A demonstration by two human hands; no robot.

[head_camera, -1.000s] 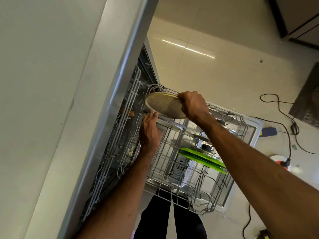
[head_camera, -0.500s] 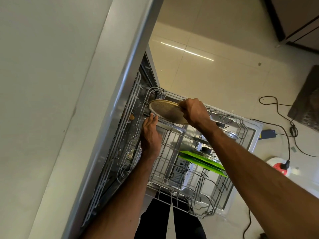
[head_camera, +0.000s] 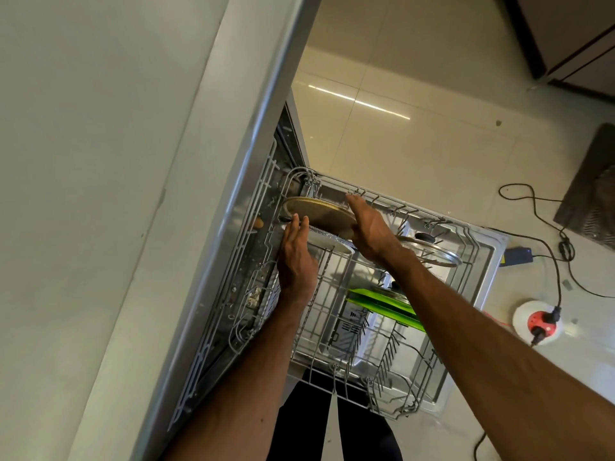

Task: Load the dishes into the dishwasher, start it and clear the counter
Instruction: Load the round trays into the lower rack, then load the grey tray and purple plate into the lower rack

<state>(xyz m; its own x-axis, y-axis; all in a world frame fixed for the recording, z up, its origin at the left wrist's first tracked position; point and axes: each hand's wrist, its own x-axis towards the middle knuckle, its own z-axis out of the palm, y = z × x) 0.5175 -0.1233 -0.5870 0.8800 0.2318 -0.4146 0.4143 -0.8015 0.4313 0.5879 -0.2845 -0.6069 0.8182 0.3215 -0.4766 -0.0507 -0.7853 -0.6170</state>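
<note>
The dishwasher's lower rack (head_camera: 396, 407) is pulled out below the counter. A speckled tan plate (head_camera: 316, 211) stands tilted in the rack's far left corner, just over a white plate (head_camera: 332, 243). My right hand (head_camera: 371, 227) lies against the tan plate's right edge with its fingers straight. My left hand (head_camera: 296, 257) reaches up from below, straight fingertips touching the near edges of both plates.
A glass lid (head_camera: 432, 252) and green boards (head_camera: 386, 306) stand further right in the rack. The upper rack (head_camera: 229, 287) sits under the counter edge (head_camera: 213, 181). Cables, a blue adapter (head_camera: 517, 256) and a red-white socket (head_camera: 536, 322) lie on the floor.
The tan plate came down into the rack's corner beside the white plate. My right hand's curled grip on its rim has loosened to straight fingers. My left hand stayed near the white plate.
</note>
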